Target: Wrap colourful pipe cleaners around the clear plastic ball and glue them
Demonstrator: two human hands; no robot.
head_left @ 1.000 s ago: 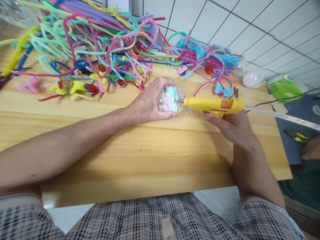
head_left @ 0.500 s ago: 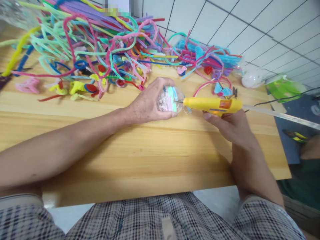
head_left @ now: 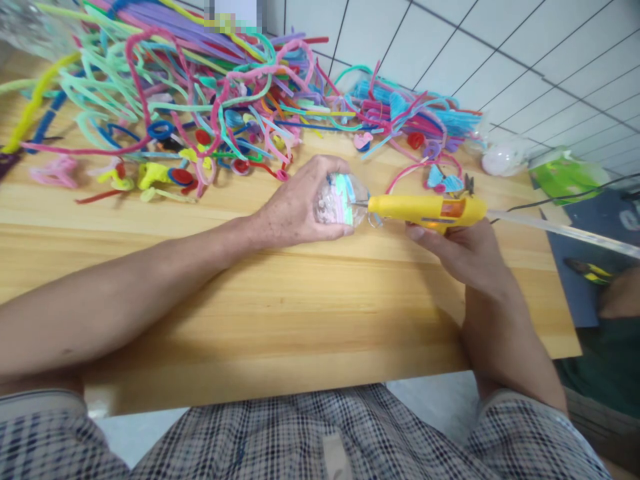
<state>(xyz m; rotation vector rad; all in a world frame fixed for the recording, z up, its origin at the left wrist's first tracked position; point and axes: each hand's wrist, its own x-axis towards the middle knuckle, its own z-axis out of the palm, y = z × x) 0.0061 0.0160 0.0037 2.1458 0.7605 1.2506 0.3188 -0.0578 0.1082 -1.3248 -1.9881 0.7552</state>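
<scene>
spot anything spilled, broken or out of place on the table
Nothing looks clearly spilled or broken. Untidiest are the pipe cleaners at the back of the table, looping in a loose tangle. The ball in the left hand and glue gun in the right hand show no evident damage.

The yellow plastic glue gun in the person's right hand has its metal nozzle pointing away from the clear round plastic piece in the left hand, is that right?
No, the direction is wrong: the head view shows the metal nozzle of the yellow plastic glue gun in the right hand pointing toward the clear round plastic piece in the left hand.
</scene>
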